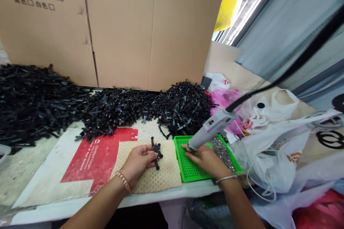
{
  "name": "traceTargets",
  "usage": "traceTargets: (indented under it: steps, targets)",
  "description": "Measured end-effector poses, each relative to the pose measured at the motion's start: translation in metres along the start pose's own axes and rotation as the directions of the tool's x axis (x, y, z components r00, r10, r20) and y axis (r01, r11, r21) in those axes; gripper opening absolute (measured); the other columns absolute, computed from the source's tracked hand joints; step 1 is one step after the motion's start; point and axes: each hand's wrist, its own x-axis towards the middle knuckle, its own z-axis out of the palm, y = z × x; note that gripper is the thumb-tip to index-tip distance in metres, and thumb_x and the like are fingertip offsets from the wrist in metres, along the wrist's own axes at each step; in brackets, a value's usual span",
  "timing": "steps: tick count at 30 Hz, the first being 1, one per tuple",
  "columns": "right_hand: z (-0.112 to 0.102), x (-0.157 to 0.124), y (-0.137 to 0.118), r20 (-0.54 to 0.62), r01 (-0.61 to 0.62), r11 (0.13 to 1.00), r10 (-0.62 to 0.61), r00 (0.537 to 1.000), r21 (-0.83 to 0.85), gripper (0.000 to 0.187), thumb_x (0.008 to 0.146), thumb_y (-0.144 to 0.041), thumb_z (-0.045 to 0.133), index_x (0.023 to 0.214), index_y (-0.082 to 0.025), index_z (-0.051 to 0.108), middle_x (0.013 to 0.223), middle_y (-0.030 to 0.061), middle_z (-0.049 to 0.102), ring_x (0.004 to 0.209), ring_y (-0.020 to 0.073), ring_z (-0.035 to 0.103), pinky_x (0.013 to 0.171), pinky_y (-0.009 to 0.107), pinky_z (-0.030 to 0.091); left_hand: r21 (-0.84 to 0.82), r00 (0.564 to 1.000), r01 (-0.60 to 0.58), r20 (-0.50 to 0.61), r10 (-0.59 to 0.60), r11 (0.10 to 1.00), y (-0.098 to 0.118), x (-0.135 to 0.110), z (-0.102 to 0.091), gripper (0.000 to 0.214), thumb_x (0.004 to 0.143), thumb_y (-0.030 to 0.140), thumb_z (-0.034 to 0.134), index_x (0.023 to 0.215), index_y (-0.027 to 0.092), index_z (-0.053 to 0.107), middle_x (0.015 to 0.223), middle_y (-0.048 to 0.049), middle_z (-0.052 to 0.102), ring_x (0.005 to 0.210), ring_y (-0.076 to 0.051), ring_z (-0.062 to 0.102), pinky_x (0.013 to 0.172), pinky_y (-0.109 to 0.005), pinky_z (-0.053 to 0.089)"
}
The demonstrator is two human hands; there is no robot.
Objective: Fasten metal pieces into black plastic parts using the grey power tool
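Observation:
My left hand (pixel 141 161) is closed, pinching small black plastic strap-like pieces (pixel 158 150) with rounded ends above a tan honeycomb-patterned pad (pixel 158 180). My right hand (pixel 208 160) is closed around the lower end of a grey electric screwdriver (pixel 212 128), which slants down to the left over a green perforated tray (pixel 188 177). The screwdriver's bit is hidden by the fingers. Many small silvery metal pieces, apparently screws (pixel 222 152), lie heaped in the tray's right side.
Heaps of black plastic pieces (pixel 185 107) line the back of the table before a large cardboard box (pixel 150 32). A black cable (pixel 282 78) runs from the screwdriver to the upper right. Plastic bags (pixel 274 171) crowd the right side. A red-and-white printed sheet (pixel 88 161) lies left.

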Motion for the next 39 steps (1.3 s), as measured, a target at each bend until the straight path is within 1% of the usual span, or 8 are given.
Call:
traceTargets:
  steps: [3,8,17,26,30,33,36,39]
  targets:
    - [-0.004,-0.006,-0.003,-0.005,0.051,0.997,-0.052,0.999,-0.062,0.027,0.089,-0.023,0.047,0.107,-0.019,0.067,0.105,0.0088,0.065,0.096,0.0258,0.060,0.087,0.039,0.047,0.010,1.000,-0.003,0.002,0.003,1.000,0.000,0.000,-0.001,0.024,0.074,0.005,0.062,0.098,0.005,0.063,0.084,-0.0097,0.068,0.072,-0.012,0.062,0.063,-0.019,0.051]
    - [-0.003,-0.030,0.004,-0.130,0.037,0.995,-0.049,0.990,-0.091,0.034,0.091,-0.018,0.037,0.116,-0.016,0.059,0.113,0.0096,0.061,0.104,0.0233,0.056,0.092,0.039,0.044,0.005,1.000,-0.003,0.003,0.003,1.000,-0.002,0.002,-0.003,0.024,0.075,0.004,0.061,0.099,0.005,0.062,0.085,-0.0098,0.067,0.074,-0.013,0.063,0.065,-0.020,0.052]
    - [0.012,-0.026,-0.008,-0.056,-0.087,0.941,0.072,0.996,-0.328,0.039,0.092,-0.019,0.040,0.130,-0.014,0.050,0.099,0.0112,0.057,0.088,0.0244,0.057,0.078,0.037,0.048,-0.014,1.000,-0.008,0.010,0.008,1.000,0.000,0.001,-0.002,0.022,0.074,0.003,0.061,0.095,0.005,0.063,0.081,-0.0086,0.067,0.071,-0.012,0.063,0.063,-0.020,0.053]
    - [0.015,-0.026,-0.008,-0.032,-0.024,0.917,0.012,0.999,-0.398,0.037,0.089,-0.016,0.045,0.124,-0.023,0.058,0.093,0.0078,0.055,0.081,0.0219,0.056,0.073,0.034,0.048,-0.024,1.000,-0.004,0.001,0.004,1.000,-0.001,0.000,-0.001,0.023,0.071,0.004,0.064,0.094,0.007,0.064,0.081,-0.0086,0.068,0.070,-0.012,0.062,0.062,-0.019,0.052]
    - [0.010,-0.033,-0.003,-0.109,-0.012,0.983,-0.008,0.994,-0.184,0.039,0.094,-0.020,0.039,0.131,-0.020,0.049,0.097,0.0083,0.057,0.084,0.0214,0.057,0.077,0.036,0.049,-0.024,1.000,-0.006,0.008,0.006,1.000,-0.003,0.002,-0.003,0.026,0.067,0.007,0.069,0.093,0.008,0.065,0.081,-0.0085,0.068,0.071,-0.014,0.063,0.063,-0.021,0.052]
    - [0.000,-0.032,-0.006,-0.285,0.004,0.993,0.029,0.958,0.115,0.037,0.095,-0.030,0.044,0.131,-0.023,0.046,0.110,0.0088,0.054,0.092,0.0202,0.056,0.085,0.037,0.049,-0.022,1.000,-0.007,0.019,0.007,1.000,-0.003,0.003,-0.003,0.028,0.065,0.009,0.071,0.092,0.008,0.065,0.081,-0.0086,0.068,0.072,-0.014,0.063,0.064,-0.021,0.052]
    - [-0.009,-0.011,-0.021,-0.491,0.092,0.898,0.147,0.859,0.430,0.057,0.089,-0.036,0.056,0.140,-0.027,0.030,0.127,0.0090,0.045,0.106,0.0200,0.052,0.092,0.037,0.047,-0.022,1.000,-0.010,0.023,0.011,1.000,-0.002,0.002,-0.003,0.028,0.065,0.010,0.071,0.092,0.009,0.065,0.082,-0.0089,0.068,0.073,-0.015,0.063,0.064,-0.021,0.052]
    - [-0.010,0.024,-0.044,-0.550,0.226,0.812,0.136,0.824,0.539,0.072,0.081,-0.039,0.066,0.139,-0.029,0.025,0.132,0.0087,0.042,0.117,0.0223,0.047,0.098,0.038,0.044,-0.023,1.000,-0.012,0.016,0.012,1.000,-0.001,0.001,-0.003,0.026,0.066,0.009,0.070,0.091,0.009,0.065,0.082,-0.0087,0.068,0.072,-0.014,0.063,0.063,-0.020,0.052]
